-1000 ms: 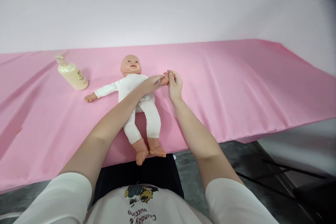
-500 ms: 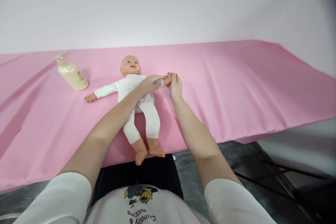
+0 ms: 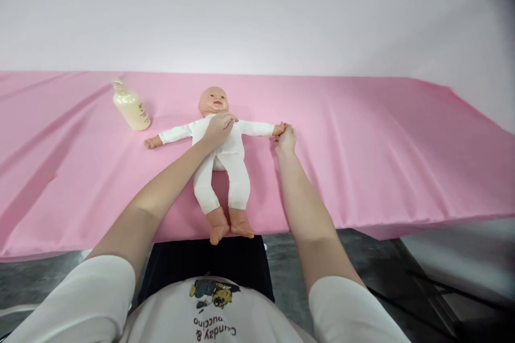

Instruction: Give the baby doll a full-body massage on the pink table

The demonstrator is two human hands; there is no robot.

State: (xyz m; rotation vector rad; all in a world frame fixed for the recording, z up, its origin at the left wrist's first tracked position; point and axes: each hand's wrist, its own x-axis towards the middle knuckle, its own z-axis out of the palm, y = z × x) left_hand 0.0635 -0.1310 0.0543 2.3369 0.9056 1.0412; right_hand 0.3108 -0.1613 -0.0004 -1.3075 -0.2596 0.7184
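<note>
- The doll [image 3: 232,147] lies face up on the pink tabletop [image 3: 382,155], the bottle [image 3: 133,111] off to one side.
- The left hand [image 3: 218,129], earlier at the doll's forearm [image 3: 257,128], now rests on its chest [image 3: 236,138], fingers loosely extended.
- The right hand [image 3: 287,138] holds the doll's hand [image 3: 279,129] in its fingers; their exact grip is hard to see.

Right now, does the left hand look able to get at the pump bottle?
Probably yes: the left hand rests on the chest of the doll, and between there and the pump bottle I see only the doll's low outstretched arm and pink cloth.
</note>
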